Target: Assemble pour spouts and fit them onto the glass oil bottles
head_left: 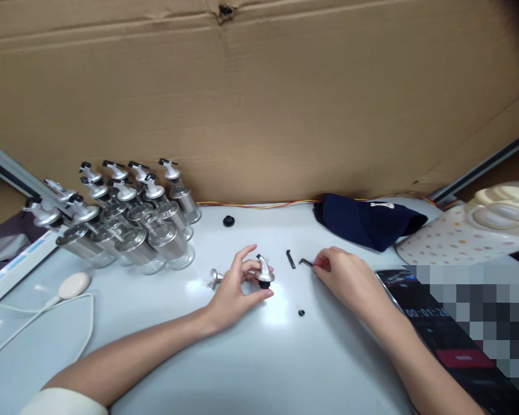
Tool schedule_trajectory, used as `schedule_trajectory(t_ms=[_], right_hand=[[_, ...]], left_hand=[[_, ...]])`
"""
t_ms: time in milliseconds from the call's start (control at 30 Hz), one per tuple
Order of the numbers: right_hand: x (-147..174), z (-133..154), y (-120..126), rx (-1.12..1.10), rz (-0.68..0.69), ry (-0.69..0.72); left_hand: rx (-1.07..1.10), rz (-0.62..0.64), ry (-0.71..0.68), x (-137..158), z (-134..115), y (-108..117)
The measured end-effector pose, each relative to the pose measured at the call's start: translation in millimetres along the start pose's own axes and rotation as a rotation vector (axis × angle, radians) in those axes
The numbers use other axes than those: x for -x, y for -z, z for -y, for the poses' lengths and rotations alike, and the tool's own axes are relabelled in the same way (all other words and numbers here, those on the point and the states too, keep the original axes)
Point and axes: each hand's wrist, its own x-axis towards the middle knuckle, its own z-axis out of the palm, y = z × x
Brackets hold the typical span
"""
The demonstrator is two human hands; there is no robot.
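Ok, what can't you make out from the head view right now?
- Phone screen: right part pixelated, timer digits cut off.
- Small black part on the table: too small to identify.
- Silver cap: underside hidden by left hand.
- Hex key: end covered by right hand fingers.

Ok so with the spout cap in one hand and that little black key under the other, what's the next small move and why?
Probably lift the key to the cap: the right hand pinches its end on the table, and the left hand holds the cap upright.
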Motion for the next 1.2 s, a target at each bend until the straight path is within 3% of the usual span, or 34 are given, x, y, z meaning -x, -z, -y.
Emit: schedule_trajectory(t_ms=[100, 233, 367, 500, 1200], right_hand=[[0, 5, 4, -0.187, -0.044, 0.019], [8, 22, 6, -0.545, -0.180, 0.238], [21, 39, 5, -0.627, -0.331, 0.422], [25, 46, 1, -0.630, -0.315, 0.559], [27, 46, -3, -0.690, -0.513, 0.547]], left_hand=[[0.022, -0.003, 0.018, 0, 1, 0], [0.023, 0.028, 0.051, 0, 4, 1], [0.033, 0.058, 0.074, 1, 5, 2], [0.033, 0.073, 0.076, 1, 5, 2], [0.053, 0.094, 0.044, 1, 6, 2]])
